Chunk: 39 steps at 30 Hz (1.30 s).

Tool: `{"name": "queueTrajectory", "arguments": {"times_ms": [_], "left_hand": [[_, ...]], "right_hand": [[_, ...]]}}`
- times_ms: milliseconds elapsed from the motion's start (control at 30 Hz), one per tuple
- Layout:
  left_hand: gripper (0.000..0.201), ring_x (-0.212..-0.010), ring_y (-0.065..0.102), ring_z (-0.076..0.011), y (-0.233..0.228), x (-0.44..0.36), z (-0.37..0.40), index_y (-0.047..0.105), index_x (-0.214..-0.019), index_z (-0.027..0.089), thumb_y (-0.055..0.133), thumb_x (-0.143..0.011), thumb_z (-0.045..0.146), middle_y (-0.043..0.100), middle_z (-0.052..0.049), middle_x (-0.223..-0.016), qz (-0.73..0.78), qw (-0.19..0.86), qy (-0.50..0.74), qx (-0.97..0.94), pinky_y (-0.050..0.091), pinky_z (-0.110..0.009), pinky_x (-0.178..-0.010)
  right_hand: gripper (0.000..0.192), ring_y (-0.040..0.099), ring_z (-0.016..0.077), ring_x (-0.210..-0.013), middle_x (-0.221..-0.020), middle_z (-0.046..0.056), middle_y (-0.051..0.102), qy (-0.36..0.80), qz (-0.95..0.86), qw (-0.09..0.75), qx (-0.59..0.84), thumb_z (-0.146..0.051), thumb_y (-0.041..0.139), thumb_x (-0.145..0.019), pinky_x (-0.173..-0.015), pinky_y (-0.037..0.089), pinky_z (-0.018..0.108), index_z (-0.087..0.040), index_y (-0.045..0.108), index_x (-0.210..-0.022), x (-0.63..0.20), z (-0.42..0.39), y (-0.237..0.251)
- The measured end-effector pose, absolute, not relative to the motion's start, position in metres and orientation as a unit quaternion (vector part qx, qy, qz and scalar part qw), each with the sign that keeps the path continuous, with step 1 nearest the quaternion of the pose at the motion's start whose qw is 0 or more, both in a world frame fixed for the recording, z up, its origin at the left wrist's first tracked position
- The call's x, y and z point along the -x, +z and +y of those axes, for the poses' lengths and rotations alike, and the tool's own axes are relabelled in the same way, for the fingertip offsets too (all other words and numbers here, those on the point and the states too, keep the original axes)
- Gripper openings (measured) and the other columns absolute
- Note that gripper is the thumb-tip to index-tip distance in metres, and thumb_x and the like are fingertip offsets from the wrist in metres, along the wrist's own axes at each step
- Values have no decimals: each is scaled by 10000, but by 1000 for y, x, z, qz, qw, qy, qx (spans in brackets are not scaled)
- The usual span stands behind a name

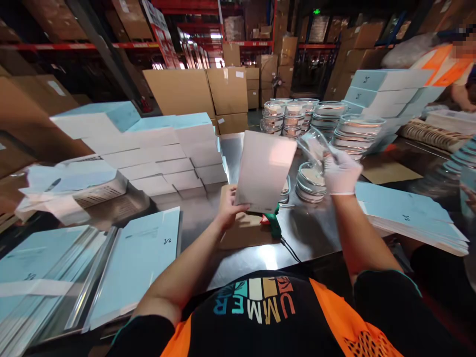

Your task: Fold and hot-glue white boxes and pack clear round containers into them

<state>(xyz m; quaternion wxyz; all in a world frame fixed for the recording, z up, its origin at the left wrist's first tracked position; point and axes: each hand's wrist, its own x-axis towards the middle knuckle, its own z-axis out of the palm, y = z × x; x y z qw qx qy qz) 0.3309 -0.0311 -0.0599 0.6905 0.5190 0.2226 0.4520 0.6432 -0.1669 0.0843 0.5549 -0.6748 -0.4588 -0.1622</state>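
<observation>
Card [265, 168] in my left hand [227, 210], clear lid [314, 146] in my gloved right hand [340, 171].
My bare left grip pinches the flat, stiff white card's lower corner, tilted upright above the steel worktop [316, 233]. My right grip, raised with forearm upright, clasps the thin transparent lid before stacked round tins [310, 181].

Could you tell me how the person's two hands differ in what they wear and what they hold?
The left hand is bare, while the right hand wears a white glove. The left hand grips a flat white card by its lower edge, held upright; the right hand holds a clear plastic lid, raised higher and further out. Both hands are lifted above the steel table, near the stacks of round containers.
</observation>
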Motion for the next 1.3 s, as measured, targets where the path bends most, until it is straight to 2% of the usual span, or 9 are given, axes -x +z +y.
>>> {"name": "queueTrajectory", "arguments": {"times_ms": [133,367,433,567,800,900,1000,1200,1300], "left_hand": [[1026,-1125,695,-236,-85,-259,-32,547,-1303,262,1085,-431,313,693,-31,-1188,337,514,514,-598,555,-334,-982],[952,-1185,722,-294,-134,-217,-80,567,-1320,254,1068,-535,453,699,-121,-1341,342,503,456,-650,596,-398,-982],[875,-1230,732,-335,-145,-220,-94,615,-1278,226,1064,-561,451,700,-161,-1389,341,524,406,-667,614,-442,-1009],[912,-1289,714,-417,-161,-223,-106,656,-1342,191,1064,-556,404,733,-183,-1349,374,486,385,-690,604,-569,-1093],[875,-1317,711,-388,-133,-214,-107,646,-1516,229,941,-796,630,734,-180,-1390,304,332,505,-737,621,-534,-1095],[513,-1213,735,-344,-111,-222,-107,807,-1154,223,829,-910,673,778,-143,-1168,238,274,524,-770,636,-474,-1041],[585,-1139,756,-303,-108,-231,-110,758,-1257,219,768,-948,716,763,-154,-1257,243,262,608,-709,650,-424,-968],[631,-1360,709,-373,-126,-222,-109,791,-1243,249,833,-866,752,813,-127,-1175,291,242,546,-748,545,-576,-1230],[622,-1376,704,-393,-119,-213,-105,824,-1191,246,842,-848,763,829,-125,-1144,321,249,530,-744,531,-594,-1241]], "right_hand": [[353,753,322,-1029,-1049,109,800,-159,-562,543,603,-631,678,-1059,-1001,601,537,-307,814,-1022,-626,-212,143],[246,697,243,-886,-882,70,757,-38,-865,246,435,-364,700,-1064,-884,610,428,-225,802,-889,-536,-185,162],[166,736,297,-1060,-1121,126,799,-72,-836,268,473,-282,761,-995,-972,624,475,-204,824,-1128,-513,-169,137],[600,687,364,-1387,-1605,174,638,-21,-753,480,450,-507,704,-1067,-1207,555,593,-271,590,-1606,-502,-166,62],[1039,495,425,-1625,-1701,222,542,166,-644,582,468,-919,689,-895,-1302,476,603,-225,536,-1654,-481,-198,-60],[882,650,418,-1450,-1431,215,742,277,-580,596,480,-916,652,-918,-1190,570,564,-193,718,-1418,-459,-190,-60],[536,762,321,-1113,-1133,119,814,310,-497,619,522,-672,721,-950,-1018,642,475,-207,754,-1216,-442,-172,-47],[608,745,247,-1207,-1485,150,707,238,-490,654,525,-347,652,-902,-1093,615,422,-244,546,-1492,-454,-153,-41],[515,704,323,-1326,-1518,226,681,145,-547,491,662,-394,623,-992,-1150,574,484,-179,609,-1460,-489,-154,-36]]}}
